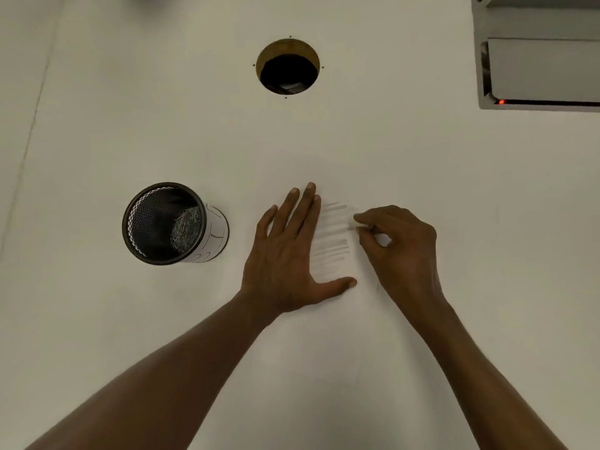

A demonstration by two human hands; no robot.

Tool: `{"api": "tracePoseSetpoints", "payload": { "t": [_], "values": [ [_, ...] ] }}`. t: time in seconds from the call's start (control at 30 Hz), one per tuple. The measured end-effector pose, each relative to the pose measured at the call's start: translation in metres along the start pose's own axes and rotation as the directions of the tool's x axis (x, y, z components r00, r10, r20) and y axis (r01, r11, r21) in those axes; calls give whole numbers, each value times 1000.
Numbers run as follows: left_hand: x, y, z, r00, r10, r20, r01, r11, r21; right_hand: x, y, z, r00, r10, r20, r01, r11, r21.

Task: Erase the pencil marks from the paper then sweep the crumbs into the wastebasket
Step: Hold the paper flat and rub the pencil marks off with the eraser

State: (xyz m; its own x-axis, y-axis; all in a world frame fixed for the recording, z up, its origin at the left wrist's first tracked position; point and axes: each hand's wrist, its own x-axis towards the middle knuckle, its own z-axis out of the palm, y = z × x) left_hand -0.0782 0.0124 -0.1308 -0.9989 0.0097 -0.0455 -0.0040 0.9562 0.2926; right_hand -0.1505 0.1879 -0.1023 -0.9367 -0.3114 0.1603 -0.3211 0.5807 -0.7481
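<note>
Erasure of pencil marks under way on the paper.

The paper is pinned flat by the outstretched left hand; a white eraser is pinched in the right hand at the marks' upper right. Short, firm strokes away from the bracing hand are advised. The wastebasket stands on the surface to the left.

Both bare forearms reach in from the near edge of the table and converge toward its middle. The left hand lies palm down and flat, fingers straight and close together pointing toward the far edge, thumb spread out to the right. The right hand sits just right of it, knuckles up, fingers curled, fingertips and thumb pinching an eraser at its left side.
</note>
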Motion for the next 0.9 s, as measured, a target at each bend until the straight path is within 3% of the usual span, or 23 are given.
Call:
{"api": "tracePoseSetpoints", "payload": {
  "t": [0.27, 0.47, 0.63, 0.77, 0.9],
  "values": [
    [0, 1, -1, 999, -29, 36, 29, 1000, 2, -2, -6, -13, 995, -40, 91, 50, 993, -106],
    [0, 2, -4, 999, -28, 45, 27, 1000, 6, 39, -2, -7, 996, -71, 59, 75, 995, -72],
    [0, 2, -4, 999, -32, 37, 33, 999, -19, 4, -3, -20, 988, -58, 146, 72, 993, -89],
    [0, 3, -5, 999, -26, 34, 26, 1000, -15, 35, 2, -10, 994, -52, 92, 57, 997, -54],
    [1, 3, -5, 999, -27, 44, 28, 999, -16, 15, 1, -18, 989, -57, 135, 68, 994, -81]
  ]
}}
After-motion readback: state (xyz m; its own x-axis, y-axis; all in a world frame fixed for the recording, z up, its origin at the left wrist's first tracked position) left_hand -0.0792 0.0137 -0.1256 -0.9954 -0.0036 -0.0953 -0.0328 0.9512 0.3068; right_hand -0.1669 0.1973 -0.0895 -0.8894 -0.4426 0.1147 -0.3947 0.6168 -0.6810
